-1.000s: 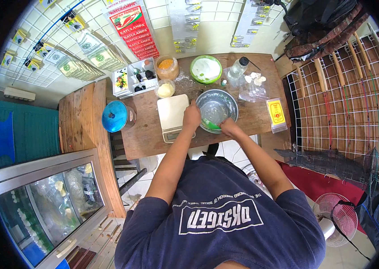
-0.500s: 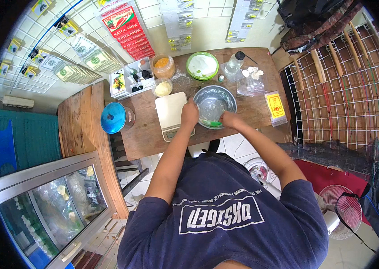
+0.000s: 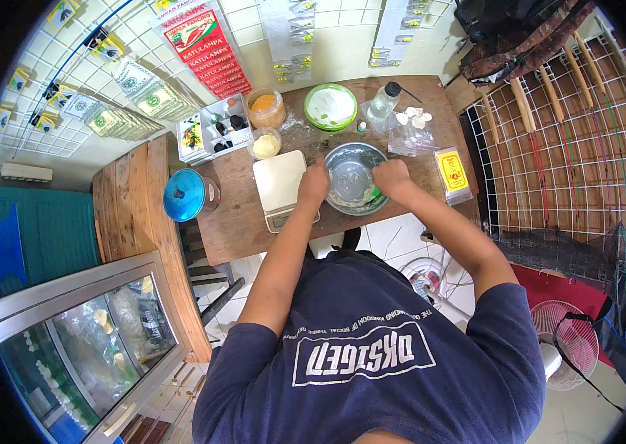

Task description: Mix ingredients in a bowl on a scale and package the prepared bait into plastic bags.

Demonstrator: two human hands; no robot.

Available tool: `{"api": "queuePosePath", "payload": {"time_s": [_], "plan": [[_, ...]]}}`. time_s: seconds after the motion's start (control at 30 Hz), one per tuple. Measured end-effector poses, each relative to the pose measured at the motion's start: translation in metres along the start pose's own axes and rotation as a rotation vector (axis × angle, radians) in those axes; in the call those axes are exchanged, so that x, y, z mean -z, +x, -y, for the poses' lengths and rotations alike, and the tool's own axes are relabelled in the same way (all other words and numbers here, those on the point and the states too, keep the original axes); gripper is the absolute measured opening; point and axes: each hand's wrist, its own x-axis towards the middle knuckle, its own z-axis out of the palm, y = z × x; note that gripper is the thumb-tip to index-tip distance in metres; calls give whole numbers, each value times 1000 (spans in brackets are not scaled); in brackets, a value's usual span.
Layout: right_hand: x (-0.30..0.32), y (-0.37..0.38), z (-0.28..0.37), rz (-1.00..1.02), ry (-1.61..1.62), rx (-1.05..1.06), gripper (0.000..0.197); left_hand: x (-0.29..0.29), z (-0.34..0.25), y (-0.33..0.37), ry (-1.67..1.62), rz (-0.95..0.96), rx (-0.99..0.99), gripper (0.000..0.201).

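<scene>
The left hand (image 3: 314, 182) pinches the rim of 1 metal bowl (image 3: 348, 164). The right hand (image 3: 392, 178) grips 1 green scraper (image 3: 375, 194) inside it.

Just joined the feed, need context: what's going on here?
A person at a wooden table is working at a metal bowl with pale smears inside. The left hand holds its left rim; the right hand, over the right side, grips a green tool that reaches into the bowl. A flat scale sits just left. Behind stand a green bowl of white powder and a clear bottle with a black cap.
</scene>
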Motion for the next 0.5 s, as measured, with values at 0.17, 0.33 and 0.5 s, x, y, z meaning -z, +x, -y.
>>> {"api": "queuePosePath", "payload": {"time_s": [0.17,0.33,0.5], "plan": [[-2,-9,-10,-19,-23,-35,22,-1,1,0,-10,1,3,29],[30,-10,13,-68,20,-23,20,-2,-2,4,-5,23,27,33],[9,15,0,-15,-8,-71,23,-2,-6,3,9,-1,6,33]]}}
